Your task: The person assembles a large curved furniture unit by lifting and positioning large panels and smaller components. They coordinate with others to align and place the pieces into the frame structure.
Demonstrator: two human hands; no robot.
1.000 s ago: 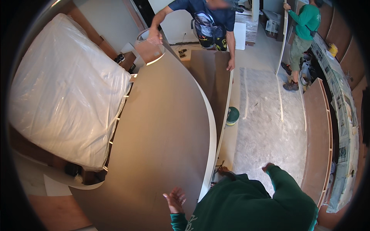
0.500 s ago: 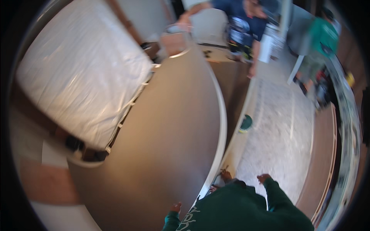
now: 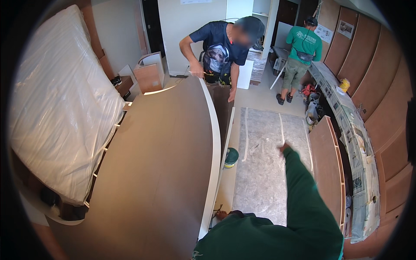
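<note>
My right arm, in a green sleeve, reaches forward. At its end my right hand (image 3: pixel 284 148) hangs above the grey floor sheet (image 3: pixel 260 177), fingers apart and nothing visible in them. My left hand is out of view. Left of my body runs a large brown panel (image 3: pixel 151 151) with a white edge. At its far end a person (image 3: pixel 225 47) in a dark T-shirt grips the panel's corner with one hand. That person's other hand (image 3: pixel 232 95) touches the top of a second, dark brown panel (image 3: pixel 222 102) beside it. A green tub (image 3: pixel 231 157) stands near that panel.
A plastic-wrapped mattress-like slab (image 3: pixel 65 104) leans at the left. Along the right wall runs a paper-covered counter (image 3: pixel 346 125), with a low wooden panel (image 3: pixel 326 160) before it. Another person (image 3: pixel 302 50) in green stands at the counter. A wooden box (image 3: pixel 148 78) sits at the back.
My view has lifted and steadied. My right arm has stretched farther forward, and my left hand has left the picture. The person in dark clothing leans over the panel's far end.
</note>
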